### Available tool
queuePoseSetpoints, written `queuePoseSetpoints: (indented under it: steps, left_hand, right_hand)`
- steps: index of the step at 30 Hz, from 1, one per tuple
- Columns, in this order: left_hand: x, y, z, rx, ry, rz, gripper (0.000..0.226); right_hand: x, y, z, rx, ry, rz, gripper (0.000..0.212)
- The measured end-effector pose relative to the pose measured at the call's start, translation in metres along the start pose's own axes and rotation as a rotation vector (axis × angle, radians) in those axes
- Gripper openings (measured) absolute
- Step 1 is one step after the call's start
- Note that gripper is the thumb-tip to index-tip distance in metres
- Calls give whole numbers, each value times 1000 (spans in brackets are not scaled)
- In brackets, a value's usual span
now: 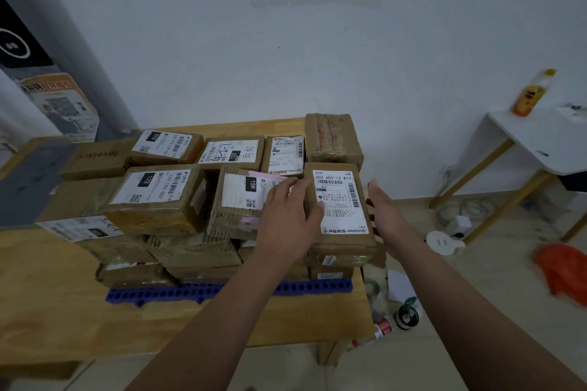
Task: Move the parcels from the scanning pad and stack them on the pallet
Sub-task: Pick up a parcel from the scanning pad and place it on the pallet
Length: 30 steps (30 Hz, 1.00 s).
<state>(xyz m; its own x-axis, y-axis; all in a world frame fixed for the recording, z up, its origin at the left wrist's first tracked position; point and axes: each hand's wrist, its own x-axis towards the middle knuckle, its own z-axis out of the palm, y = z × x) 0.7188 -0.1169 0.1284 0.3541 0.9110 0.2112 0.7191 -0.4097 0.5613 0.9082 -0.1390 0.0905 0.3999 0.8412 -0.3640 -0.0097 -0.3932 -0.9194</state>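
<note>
Reaching forward with both arms, left hand [290, 216] and right hand [386, 213] flank the top parcel [344, 200] right of center, fingers straight, nothing clasped.

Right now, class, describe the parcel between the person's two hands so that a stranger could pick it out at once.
Find the blue pallet on the wooden table, stacked with brown parcels. At the stack's near right corner, top layer, lies the parcel between the left hand and right hand. Its tall white label begins 502 602-12 812.
</note>
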Motion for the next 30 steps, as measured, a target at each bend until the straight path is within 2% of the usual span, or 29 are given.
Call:
queuePoseSetpoints:
  steps: [5,8,14,16,20,21,25,27,30]
  left_hand:
    - [-2,-1,-1,42,-51,-9,63]
    - [-3,-4,0,65,-63,-11,58]
    - [-3,-3,-2,60,-65,-17,56]
    - [-3,-4,-3,36,-57,-21,54]
    - [-1,-8,-6,27,-26,-5,52]
    - [-1,-8,-7,32,-18,-5,53]
    - [1,-13,-12,67,-32,-3,62]
    - [1,-15,-12,127,-55,11,65]
    - [1,-16,-12,198,-71,25,69]
  right_hand:
    - [9,19,3,217,-84,154,81]
    - [9,23,6,275,-124,180,66]
    - [13,27,8,274,-145,196,61]
    - [11,23,8,272,-127,191,64]
    - [23,23,3,269,-63,192,93]
    - [26,20,3,262,-44,183,93]
    - [35,-3,7,318,-7,105,71]
    - [43,-12,9,363,28,72,73]
    - [61,-14,11,367,-32,83,85]
